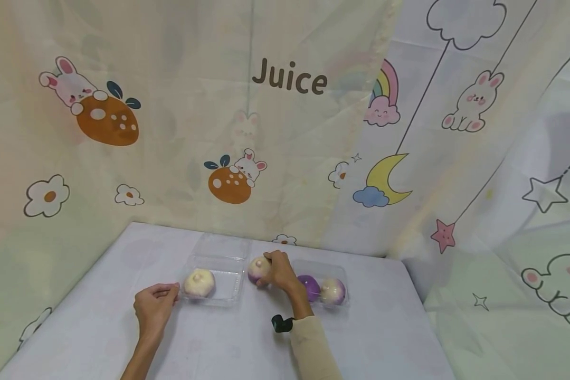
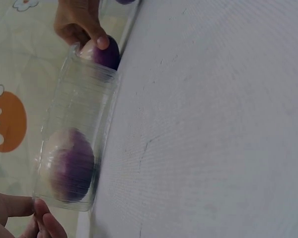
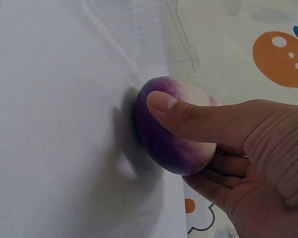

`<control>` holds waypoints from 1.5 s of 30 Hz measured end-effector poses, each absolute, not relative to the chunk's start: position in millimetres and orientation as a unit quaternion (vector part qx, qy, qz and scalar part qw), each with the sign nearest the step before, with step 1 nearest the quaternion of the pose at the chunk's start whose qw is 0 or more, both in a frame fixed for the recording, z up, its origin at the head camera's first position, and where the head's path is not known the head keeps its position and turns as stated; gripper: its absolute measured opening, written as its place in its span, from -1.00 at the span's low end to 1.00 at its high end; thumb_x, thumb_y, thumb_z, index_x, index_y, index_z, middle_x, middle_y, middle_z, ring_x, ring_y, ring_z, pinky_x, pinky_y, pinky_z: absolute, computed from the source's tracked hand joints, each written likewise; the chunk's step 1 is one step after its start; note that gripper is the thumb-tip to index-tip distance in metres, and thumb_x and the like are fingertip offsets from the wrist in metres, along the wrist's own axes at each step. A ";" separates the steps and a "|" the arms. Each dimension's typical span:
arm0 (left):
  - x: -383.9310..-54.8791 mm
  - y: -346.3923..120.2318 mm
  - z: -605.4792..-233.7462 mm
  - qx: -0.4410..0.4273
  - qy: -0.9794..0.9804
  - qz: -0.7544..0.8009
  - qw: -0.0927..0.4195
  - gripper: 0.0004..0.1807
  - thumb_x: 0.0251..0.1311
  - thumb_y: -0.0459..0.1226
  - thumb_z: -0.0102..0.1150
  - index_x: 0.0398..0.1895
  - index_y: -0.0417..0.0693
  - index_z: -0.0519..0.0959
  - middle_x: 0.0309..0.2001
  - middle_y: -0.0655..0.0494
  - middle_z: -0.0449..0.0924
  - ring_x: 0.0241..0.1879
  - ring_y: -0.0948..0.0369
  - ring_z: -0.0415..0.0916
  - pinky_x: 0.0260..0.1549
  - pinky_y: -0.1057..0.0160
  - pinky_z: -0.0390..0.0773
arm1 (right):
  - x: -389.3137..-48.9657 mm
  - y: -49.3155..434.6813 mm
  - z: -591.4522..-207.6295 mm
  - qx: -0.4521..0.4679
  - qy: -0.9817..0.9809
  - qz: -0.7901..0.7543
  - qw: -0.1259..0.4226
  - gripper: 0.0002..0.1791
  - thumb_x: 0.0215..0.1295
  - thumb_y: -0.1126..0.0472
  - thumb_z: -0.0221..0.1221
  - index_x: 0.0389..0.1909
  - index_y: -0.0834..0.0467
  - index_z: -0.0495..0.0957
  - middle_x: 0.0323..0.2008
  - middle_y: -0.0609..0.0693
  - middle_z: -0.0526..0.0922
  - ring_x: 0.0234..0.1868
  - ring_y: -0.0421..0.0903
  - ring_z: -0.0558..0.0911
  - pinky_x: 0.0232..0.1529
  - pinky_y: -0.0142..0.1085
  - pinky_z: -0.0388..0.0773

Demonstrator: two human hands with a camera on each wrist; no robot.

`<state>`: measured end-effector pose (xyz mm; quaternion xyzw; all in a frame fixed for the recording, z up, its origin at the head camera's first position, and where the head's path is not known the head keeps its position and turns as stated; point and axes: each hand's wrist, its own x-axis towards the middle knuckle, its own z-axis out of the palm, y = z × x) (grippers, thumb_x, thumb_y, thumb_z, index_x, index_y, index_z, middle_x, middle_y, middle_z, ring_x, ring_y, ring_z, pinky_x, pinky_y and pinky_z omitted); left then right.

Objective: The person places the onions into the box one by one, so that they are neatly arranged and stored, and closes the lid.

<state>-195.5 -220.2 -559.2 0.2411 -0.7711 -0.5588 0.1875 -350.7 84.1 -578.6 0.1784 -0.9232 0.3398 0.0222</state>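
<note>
My right hand (image 1: 280, 272) grips a purple-and-white turnip (image 3: 164, 134), thumb on its purple side and fingers round the other. The turnip is just right of an open clear plastic box (image 1: 225, 302) and low over the table. In that box, at its left end, sits another turnip (image 1: 199, 283), pale side up. At the box's left edge my left hand (image 1: 155, 309) pinches the rim between thumb and fingers, as the left wrist view shows. Behind my right wrist stands a second clear box (image 1: 345, 269), holding a purple turnip (image 1: 310, 287) and a paler one (image 1: 333, 292).
The left box's clear lid (image 1: 222, 247) lies folded back toward the rear of the table. A white cloth covers the table (image 1: 228, 343). Printed curtains (image 1: 171, 105) hang close behind it and at both sides. A dark device (image 1: 281, 323) is on my right wrist.
</note>
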 end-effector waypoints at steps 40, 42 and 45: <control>-196.0 -219.0 -557.9 0.239 -0.773 -0.555 0.191 -0.75 0.45 -0.36 0.32 -0.10 -0.50 0.72 -0.39 -0.19 0.82 -0.50 0.19 0.72 -0.57 0.51 0.64 | -317.3 97.9 -517.6 0.195 -0.895 0.397 0.053 -0.16 -0.19 0.23 0.75 0.21 0.37 0.69 0.12 0.25 0.82 0.13 0.15 0.76 0.25 0.00 0.75; -195.7 -219.1 -557.9 0.239 -0.773 -0.556 0.191 -0.75 0.44 -0.36 0.33 -0.10 -0.50 0.73 -0.40 -0.18 0.82 -0.51 0.19 0.73 -0.57 0.51 0.64 | -317.1 99.1 -517.6 0.193 -0.893 0.402 0.051 -0.16 -0.18 0.22 0.74 0.22 0.36 0.69 0.13 0.25 0.81 0.14 0.15 0.76 0.26 0.02 0.75; -195.6 -219.2 -557.8 0.241 -0.772 -0.556 0.190 -0.75 0.44 -0.35 0.33 -0.10 -0.50 0.73 -0.40 -0.18 0.82 -0.51 0.18 0.73 -0.58 0.50 0.64 | -315.3 100.3 -515.8 0.193 -0.891 0.407 0.047 -0.16 -0.16 0.21 0.73 0.23 0.37 0.69 0.14 0.26 0.81 0.14 0.15 0.75 0.26 0.03 0.75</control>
